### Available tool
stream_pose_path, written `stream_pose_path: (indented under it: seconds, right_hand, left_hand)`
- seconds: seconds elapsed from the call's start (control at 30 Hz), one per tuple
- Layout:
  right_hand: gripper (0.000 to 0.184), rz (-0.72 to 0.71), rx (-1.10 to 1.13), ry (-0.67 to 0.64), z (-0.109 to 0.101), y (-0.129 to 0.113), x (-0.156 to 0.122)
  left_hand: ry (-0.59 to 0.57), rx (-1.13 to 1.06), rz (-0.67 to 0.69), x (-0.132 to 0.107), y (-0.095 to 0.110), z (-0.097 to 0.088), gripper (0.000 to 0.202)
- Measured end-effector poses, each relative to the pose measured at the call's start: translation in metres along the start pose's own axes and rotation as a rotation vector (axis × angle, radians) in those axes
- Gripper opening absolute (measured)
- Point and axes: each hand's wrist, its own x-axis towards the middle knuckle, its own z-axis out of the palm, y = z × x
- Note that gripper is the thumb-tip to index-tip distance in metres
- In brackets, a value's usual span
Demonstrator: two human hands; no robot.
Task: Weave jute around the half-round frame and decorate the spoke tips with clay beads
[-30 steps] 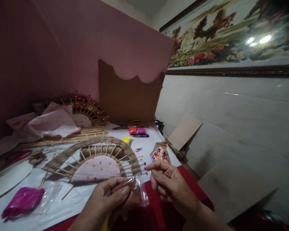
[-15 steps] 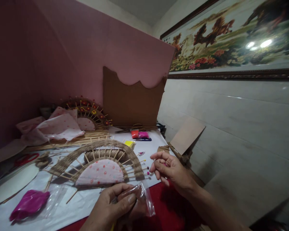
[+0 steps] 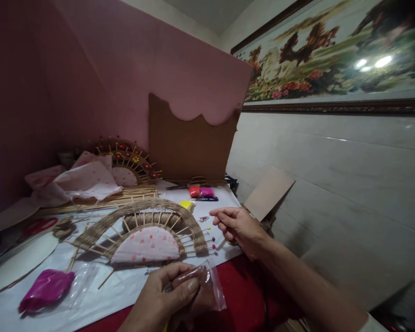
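Note:
My left hand (image 3: pixel 166 293) grips a small clear plastic bag (image 3: pixel 210 288) with a brown, clay-like lump inside, low in the middle. To the right, my right hand (image 3: pixel 240 228) is raised over the table's edge. Its index finger and thumb lie close together and the other fingers curl in; anything within them is hidden. Between the hands and beyond lies a half-round woven fan-shaped piece (image 3: pixel 190 221), with thin sticks and a dotted pink cloth centre (image 3: pixel 147 246). Yellow, dark and pink balls (image 3: pixel 213 246) tip the sticks on its right end.
A magenta clay pack (image 3: pixel 46 290) lies at front left. Red and magenta packets (image 3: pixel 206 192), a pen (image 3: pixel 207 199) and a yellow packet (image 3: pixel 186 205) lie farther back. A decorated finished-looking fan piece (image 3: pixel 138 159) stands behind, near brown cardboard (image 3: pixel 190 147). Red scissors (image 3: pixel 39 227) lie left.
My right hand has turned, its fingers drawn closer together and its index finger now pointing left. My left hand still grips the bag, almost unmoved. The view has shifted slightly.

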Motion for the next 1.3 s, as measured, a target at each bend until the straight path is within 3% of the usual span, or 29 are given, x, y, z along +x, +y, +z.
stream_pose_path:
  seconds: [0.53, 0.63, 0.77, 0.87, 1.1, 1.3]
  right_hand:
    - [0.035, -0.016, 0.015, -0.011, -0.005, -0.005, 0.027]
    - [0.036, -0.010, -0.028, 0.001, -0.005, -0.003, 0.035]
    - [0.032, -0.017, -0.087, 0.023, -0.003, -0.001, 0.048]
    - [0.033, -0.013, -0.119, 0.017, -0.002, -0.001, 0.059]
    - [0.022, -0.025, -0.173, 0.017, 0.000, 0.001, 0.075]
    - [0.018, -0.010, -0.194, -0.009, 0.005, -0.002, 0.080]
  left_hand:
    - [0.005, -0.027, 0.022, 0.000, -0.004, 0.002, 0.036]
    - [0.110, -0.043, 0.090, 0.000, 0.004, 0.003, 0.034]
    - [0.399, -0.124, 0.197, 0.000, 0.027, 0.001, 0.039]
    - [0.529, -0.203, 0.230, 0.000, 0.042, -0.006, 0.041]
    - [0.598, -0.242, 0.232, 0.015, 0.044, -0.027, 0.025]
    - [0.629, -0.187, 0.201, 0.019, 0.040, -0.033, 0.020]
